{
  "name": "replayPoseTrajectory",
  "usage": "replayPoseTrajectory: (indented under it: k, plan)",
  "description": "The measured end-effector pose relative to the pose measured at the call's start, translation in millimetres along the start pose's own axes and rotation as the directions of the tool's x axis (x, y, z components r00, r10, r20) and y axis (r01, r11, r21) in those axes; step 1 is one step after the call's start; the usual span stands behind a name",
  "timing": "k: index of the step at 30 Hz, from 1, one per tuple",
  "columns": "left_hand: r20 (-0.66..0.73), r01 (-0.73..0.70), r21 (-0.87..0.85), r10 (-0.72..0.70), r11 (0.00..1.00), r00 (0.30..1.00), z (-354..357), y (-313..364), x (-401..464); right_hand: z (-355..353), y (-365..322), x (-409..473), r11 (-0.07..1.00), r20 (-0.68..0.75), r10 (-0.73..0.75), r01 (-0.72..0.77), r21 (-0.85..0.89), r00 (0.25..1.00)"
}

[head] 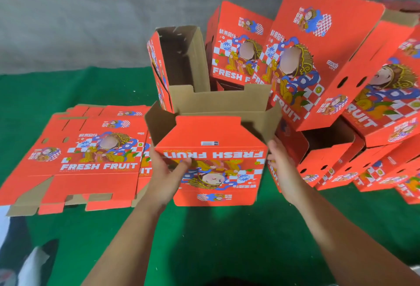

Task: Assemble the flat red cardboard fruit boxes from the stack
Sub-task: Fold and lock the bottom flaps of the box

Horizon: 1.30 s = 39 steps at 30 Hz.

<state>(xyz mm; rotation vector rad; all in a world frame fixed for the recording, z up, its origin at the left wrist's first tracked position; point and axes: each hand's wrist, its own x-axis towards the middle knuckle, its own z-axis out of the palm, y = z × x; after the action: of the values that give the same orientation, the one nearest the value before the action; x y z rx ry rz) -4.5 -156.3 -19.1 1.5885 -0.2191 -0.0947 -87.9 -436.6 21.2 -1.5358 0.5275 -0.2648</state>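
Note:
A red fruit box point(216, 140) stands opened up in front of me on the green mat, its print upside down and its brown flaps raised. My left hand point(164, 176) grips its left edge, thumb lying across the printed front. My right hand point(283, 169) presses with straight fingers against the box's right side. The stack of flat red boxes point(77, 160) lies to the left on the mat.
Several assembled red boxes point(318, 63) are piled at the right and behind. One open box point(179, 58) lies on its side behind the one I hold. A grey wall point(91, 13) rises beyond the green mat point(227, 229). A dark shoe point(34, 260) shows at bottom left.

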Motion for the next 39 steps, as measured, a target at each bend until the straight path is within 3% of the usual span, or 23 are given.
replayPoseTrajectory:
  k: [3,6,9,11,16,18,20,22,25,28,30,32,35,39]
  plan:
    - [0.091,0.1,-0.101,-0.091,0.99,0.992,-1,8,4,-2,-12,7,0.988,-0.059,0.113,-0.105,0.117,0.992]
    - [-0.002,0.113,-0.154,-0.115,0.982,0.993,5,11,4,-3,-12,5,0.986,-0.009,0.096,-0.094,0.136,0.995]
    - [-0.135,0.105,-0.174,-0.129,0.979,0.982,9,18,2,0,-4,0,0.999,0.128,-0.016,0.022,-0.048,0.992]
    - [-0.173,0.171,-0.259,-0.22,0.951,0.96,5,24,5,4,2,-2,0.98,0.134,-0.047,0.072,-0.186,0.99]
    - [-0.059,0.372,-0.238,-0.396,0.897,0.916,-18,37,15,16,3,-6,0.968,0.057,-0.056,0.069,-0.24,0.997]
    - [-0.053,0.324,-0.175,-0.337,0.93,0.94,-15,36,12,26,0,-13,0.938,0.057,-0.108,0.12,-0.325,0.993]
    - [-0.082,0.189,-0.125,-0.2,0.974,0.976,-3,36,5,45,-8,-24,0.861,0.027,-0.204,0.193,-0.471,0.979]
    - [-0.115,0.006,-0.095,-0.017,0.995,0.993,13,41,-7,69,-17,-37,0.792,0.099,-0.268,0.278,-0.544,0.958]
    - [-0.032,-0.227,0.046,0.228,0.973,0.973,33,45,-17,97,-38,-57,0.869,0.255,-0.194,0.286,-0.404,0.947]
    - [0.23,-0.216,-0.158,0.248,0.964,0.941,55,66,-30,102,-61,-65,0.945,0.327,-0.201,0.27,-0.183,0.923]
    - [0.294,-0.156,-0.348,0.266,0.925,0.918,70,80,-37,100,-69,-68,0.938,0.401,-0.242,0.318,-0.136,0.884]
    - [0.324,-0.056,-0.416,0.206,0.908,0.923,80,90,-43,96,-74,-68,0.934,0.42,-0.283,0.348,-0.086,0.863]
    - [0.405,0.078,-0.445,0.123,0.892,0.906,86,95,-44,86,-76,-67,0.921,0.393,-0.347,0.389,-0.029,0.852]
    - [0.375,-0.036,-0.272,0.141,0.962,0.916,91,100,-36,79,-82,-74,0.902,0.299,-0.409,0.431,-0.009,0.862]
